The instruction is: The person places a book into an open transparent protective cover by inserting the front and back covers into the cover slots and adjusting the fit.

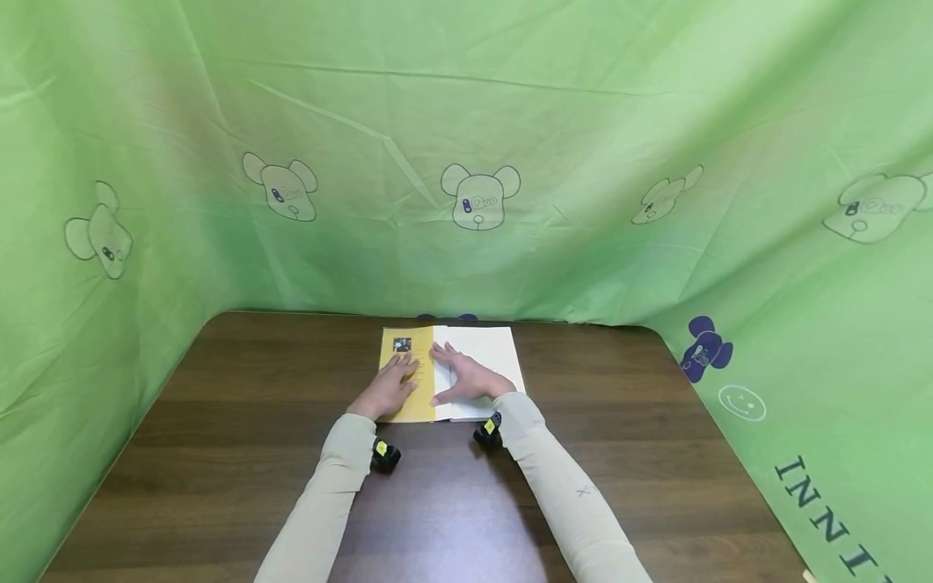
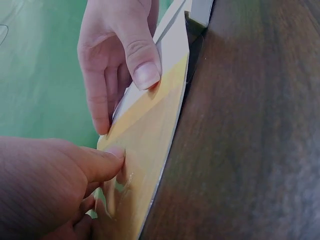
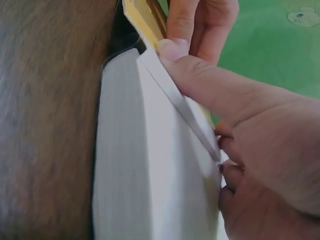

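Observation:
A thick book lies open near the table's far edge, its white page (image 1: 484, 344) on the right and a yellow flap (image 1: 408, 411) with a small photo on the left. On the flap rests my left hand (image 1: 389, 389), fingers extended and the thumb flat on the glossy surface in the left wrist view. My right hand (image 1: 470, 379) presses along the white strip beside the yellow, thumb and fingers spread apart. In the right wrist view, the thick page block (image 3: 122, 150) stands beside a narrow raised white fold (image 3: 172, 95) under the right thumb.
The brown wooden table (image 1: 233, 453) extends around the book on all sides. A green curtain (image 1: 554, 267) printed with bear heads hangs behind it and along both sides. Black wrist cameras sit at both cuffs, close to the book's near edge.

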The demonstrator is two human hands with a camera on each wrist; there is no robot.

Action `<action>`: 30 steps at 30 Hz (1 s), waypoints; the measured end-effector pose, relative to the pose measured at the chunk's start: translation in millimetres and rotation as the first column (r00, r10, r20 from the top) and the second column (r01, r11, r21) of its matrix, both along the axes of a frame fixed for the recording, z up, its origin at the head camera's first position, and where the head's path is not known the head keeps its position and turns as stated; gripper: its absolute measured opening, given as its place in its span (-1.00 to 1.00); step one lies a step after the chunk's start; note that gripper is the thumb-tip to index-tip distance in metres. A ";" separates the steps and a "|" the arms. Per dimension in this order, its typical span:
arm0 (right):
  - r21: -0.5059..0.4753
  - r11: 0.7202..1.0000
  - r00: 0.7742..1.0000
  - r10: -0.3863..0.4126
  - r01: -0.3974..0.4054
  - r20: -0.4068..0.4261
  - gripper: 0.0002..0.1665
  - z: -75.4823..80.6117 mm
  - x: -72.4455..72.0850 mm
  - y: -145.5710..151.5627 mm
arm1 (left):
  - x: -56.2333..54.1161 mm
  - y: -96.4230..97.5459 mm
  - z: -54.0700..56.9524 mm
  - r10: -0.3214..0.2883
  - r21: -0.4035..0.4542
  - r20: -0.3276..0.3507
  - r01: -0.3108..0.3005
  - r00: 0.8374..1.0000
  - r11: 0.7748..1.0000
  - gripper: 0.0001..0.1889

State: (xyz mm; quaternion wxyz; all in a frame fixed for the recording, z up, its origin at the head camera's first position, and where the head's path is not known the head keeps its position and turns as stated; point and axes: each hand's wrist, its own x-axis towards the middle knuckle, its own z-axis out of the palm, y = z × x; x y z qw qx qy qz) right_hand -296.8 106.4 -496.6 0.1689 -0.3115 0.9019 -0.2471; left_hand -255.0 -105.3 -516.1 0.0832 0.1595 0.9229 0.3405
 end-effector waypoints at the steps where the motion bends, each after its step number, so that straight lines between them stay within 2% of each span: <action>1: 0.006 1.000 1.000 -0.004 0.004 0.003 0.22 0.3 0.5 -0.7 | 0.3 0.3 -0.4 -0.003 0.003 -0.005 0.003 1.000 1.000 -0.47; 6: 0.028 0.999 1.000 -0.018 0.018 -0.003 0.21 1.1 1.2 -2.2 | -0.6 2.3 -2.9 -0.003 0.013 -0.030 0.004 1.000 1.000 -0.49; 11: 0.033 0.999 1.000 -0.005 0.005 -0.016 0.20 1.0 -0.6 -0.1 | -2.5 2.8 -0.7 0.023 0.011 0.017 -0.023 1.000 1.000 -0.48; 15: -0.042 0.999 1.000 -0.019 0.018 -0.024 -0.03 0.0 -3.7 3.1 | -2.9 0.7 3.7 0.062 0.046 0.065 -0.065 0.996 0.997 -0.46; 18: -0.129 0.987 0.994 -0.102 0.096 -0.045 -0.28 -1.2 -5.3 7.5 | -2.5 0.3 5.8 0.072 0.067 0.079 -0.077 0.994 0.995 -0.46; 21: -0.189 0.959 0.970 -0.229 0.210 -0.086 -0.44 -1.7 -4.2 14.3 | -1.9 0.7 6.9 0.069 0.077 0.085 -0.075 0.994 0.994 -0.45; 24: -0.165 0.934 0.935 -0.338 0.317 -0.113 -0.46 -0.6 -0.9 24.6 | -1.7 1.0 6.5 0.073 0.082 0.094 -0.081 0.993 0.993 -0.44; 30: -0.023 0.853 0.850 -0.521 0.521 -0.071 -0.16 7.6 14.0 47.6 | -1.7 0.8 4.5 0.084 0.081 0.101 -0.092 0.991 0.992 -0.45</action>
